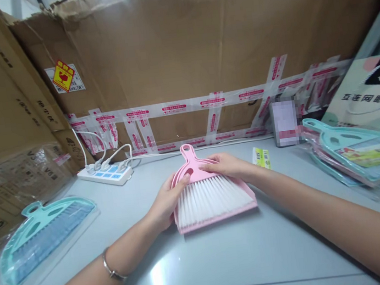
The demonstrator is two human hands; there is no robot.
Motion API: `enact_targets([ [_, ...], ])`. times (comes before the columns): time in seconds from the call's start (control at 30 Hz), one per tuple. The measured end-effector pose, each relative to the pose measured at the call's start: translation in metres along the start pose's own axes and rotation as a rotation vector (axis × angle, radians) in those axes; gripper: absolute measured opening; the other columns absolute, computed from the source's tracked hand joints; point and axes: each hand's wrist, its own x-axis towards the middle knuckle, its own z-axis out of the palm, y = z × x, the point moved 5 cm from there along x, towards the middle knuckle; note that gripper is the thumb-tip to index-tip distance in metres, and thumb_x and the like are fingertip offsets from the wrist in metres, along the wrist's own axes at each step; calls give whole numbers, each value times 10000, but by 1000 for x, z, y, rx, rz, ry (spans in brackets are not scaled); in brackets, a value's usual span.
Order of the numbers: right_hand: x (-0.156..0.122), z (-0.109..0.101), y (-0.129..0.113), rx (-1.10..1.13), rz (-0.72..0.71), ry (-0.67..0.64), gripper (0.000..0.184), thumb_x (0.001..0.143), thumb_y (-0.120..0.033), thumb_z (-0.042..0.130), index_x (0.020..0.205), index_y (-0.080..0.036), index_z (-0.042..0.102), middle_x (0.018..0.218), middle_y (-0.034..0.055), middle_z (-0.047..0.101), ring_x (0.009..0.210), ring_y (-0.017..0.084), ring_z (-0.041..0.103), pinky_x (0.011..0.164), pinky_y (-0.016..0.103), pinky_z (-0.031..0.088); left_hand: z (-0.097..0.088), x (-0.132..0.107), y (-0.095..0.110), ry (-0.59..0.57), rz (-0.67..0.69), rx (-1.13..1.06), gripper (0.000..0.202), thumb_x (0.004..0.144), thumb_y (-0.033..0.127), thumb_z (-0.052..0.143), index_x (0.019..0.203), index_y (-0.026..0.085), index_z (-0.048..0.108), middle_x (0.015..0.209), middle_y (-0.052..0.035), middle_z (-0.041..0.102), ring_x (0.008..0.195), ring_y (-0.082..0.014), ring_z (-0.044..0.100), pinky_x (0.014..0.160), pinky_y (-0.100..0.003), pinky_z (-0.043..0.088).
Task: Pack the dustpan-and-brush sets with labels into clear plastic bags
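Observation:
A pink dustpan with a matching hand brush nested in it is at the middle of the table, its handle pointing away from me. The brush has white bristles. My left hand grips the left side of the set, thumb on top and the other fingers hidden beneath. From the right, my right hand is closed on the upper right shoulder of the set, with its thumb and fingertips over the pink brush head. Behind my right wrist lies a small yellow-green label card.
A turquoise dustpan set in clear plastic lies at the left. Several wrapped sets are stacked at the right. A power strip with white cables sits behind. A phone-like device leans against the large cardboard box along the back.

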Motion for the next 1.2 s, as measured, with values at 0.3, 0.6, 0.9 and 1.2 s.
enact_targets([
  [0.3,13,9,-21,117,-26,-136,292,772,-444,652,700,-163,618,709,32,646,621,137,580,580,246,462,-2,1,-1,-41,43,99,481,687,408,738,1080,171,596,1001,-83,696,888,-220,643,759,-307,480],
  [0.6,30,23,-19,125,12,12,288,859,-367,592,669,-168,506,537,-43,475,392,53,407,354,174,290,-7,2,3,-17,85,122,559,661,405,756,1151,179,609,967,-74,713,894,-233,649,804,-330,479],
  [0.9,21,10,-19,112,-33,-74,256,809,-412,644,815,-160,603,808,25,639,650,100,588,545,179,471,-14,7,2,5,84,99,533,656,408,762,1113,176,616,1024,-84,705,885,-218,647,757,-295,485],
  [1.2,-5,-33,-6,-89,-59,-89,494,732,-497,676,1114,-208,555,1072,88,647,924,204,628,759,314,524,-21,9,7,35,3,20,486,665,420,759,1052,150,641,946,-96,714,766,-190,659,674,-269,499],
])
